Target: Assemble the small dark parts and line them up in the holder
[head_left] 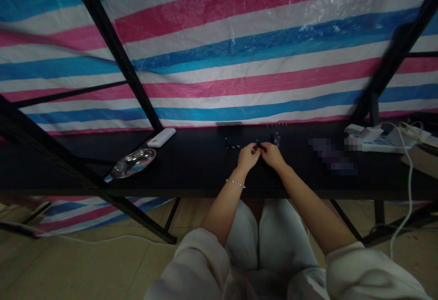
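Note:
Close together over the black table [191,167], my two hands meet at a small dark piece [259,145] whose kind I cannot make out. My left hand [248,156], with a beaded bracelet at the wrist, pinches it from the left. From the right, the fingers of my right hand [273,155] close on the same piece. A few small dark and clear parts [232,144] lie just left of my left hand. Behind my right hand stand some small clear and dark pieces [276,138]. Several tiny pale items [277,125] are lined up along the table's back edge.
A shiny metal dish [134,163] sits at the left, by a slanting black frame post [119,58]. Behind it lies a white oblong device [162,138]. White power strips and plugs [379,142] with cables [407,199] occupy the right end. Striped sheeting [239,53] hangs behind.

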The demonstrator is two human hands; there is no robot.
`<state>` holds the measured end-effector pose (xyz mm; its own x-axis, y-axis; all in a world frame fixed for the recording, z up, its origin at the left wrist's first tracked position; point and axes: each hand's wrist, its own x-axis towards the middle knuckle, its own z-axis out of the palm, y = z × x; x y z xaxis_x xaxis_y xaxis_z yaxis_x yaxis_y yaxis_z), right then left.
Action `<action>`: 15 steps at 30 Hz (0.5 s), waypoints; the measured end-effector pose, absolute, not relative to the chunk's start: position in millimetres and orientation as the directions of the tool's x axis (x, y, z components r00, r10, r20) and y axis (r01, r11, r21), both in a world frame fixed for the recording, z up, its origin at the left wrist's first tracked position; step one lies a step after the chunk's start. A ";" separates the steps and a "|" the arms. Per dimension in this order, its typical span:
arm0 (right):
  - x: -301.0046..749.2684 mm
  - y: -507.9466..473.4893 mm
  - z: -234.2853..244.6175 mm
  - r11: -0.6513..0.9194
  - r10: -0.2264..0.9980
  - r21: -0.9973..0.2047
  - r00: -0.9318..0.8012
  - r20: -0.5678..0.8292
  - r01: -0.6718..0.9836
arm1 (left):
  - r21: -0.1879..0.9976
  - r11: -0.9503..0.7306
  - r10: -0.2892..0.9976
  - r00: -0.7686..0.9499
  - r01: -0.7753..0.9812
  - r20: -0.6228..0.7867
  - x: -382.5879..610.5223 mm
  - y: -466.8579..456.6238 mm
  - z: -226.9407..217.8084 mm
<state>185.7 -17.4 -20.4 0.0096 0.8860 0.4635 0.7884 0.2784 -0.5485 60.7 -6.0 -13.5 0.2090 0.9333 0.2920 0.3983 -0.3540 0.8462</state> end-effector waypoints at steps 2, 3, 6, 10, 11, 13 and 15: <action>185.1 -17.6 -20.5 0.289 0.878 -0.523 -0.005 0.479 0.802 | 0.802 -0.409 0.911 0.248 0.435 0.329 61.0 -6.0 -15.3; 184.6 -17.5 -20.4 0.301 0.874 -0.512 -0.018 0.486 0.804 | 0.789 -0.429 0.903 0.246 0.440 0.353 61.0 -5.7 -15.8; 183.2 -17.7 -19.4 0.331 0.863 -0.489 -0.049 0.502 0.807 | 0.770 -0.477 0.879 0.224 0.423 0.421 60.9 -4.5 -15.8; 182.7 -18.6 -17.1 0.297 0.877 -0.478 -0.038 0.478 0.827 | 0.770 -0.506 0.862 0.207 0.388 0.462 61.1 -5.1 -12.7; 182.7 -18.8 -16.5 0.287 0.883 -0.478 -0.036 0.468 0.830 | 0.773 -0.502 0.865 0.196 0.387 0.463 61.1 -5.7 -11.6; 182.7 -19.2 -15.7 0.274 0.892 -0.481 -0.034 0.450 0.833 | 0.780 -0.487 0.872 0.173 0.393 0.458 61.0 -6.9 -9.6; 182.6 -19.6 -15.2 0.267 0.896 -0.481 -0.031 0.442 0.835 | 0.787 -0.475 0.878 0.155 0.394 0.452 60.8 -7.8 -8.3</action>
<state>182.6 -19.6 -15.2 -0.0313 0.8964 0.4422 0.8350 0.2667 -0.4813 60.8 -7.8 -8.3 0.1553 0.8785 0.4519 0.3936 -0.4746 0.7873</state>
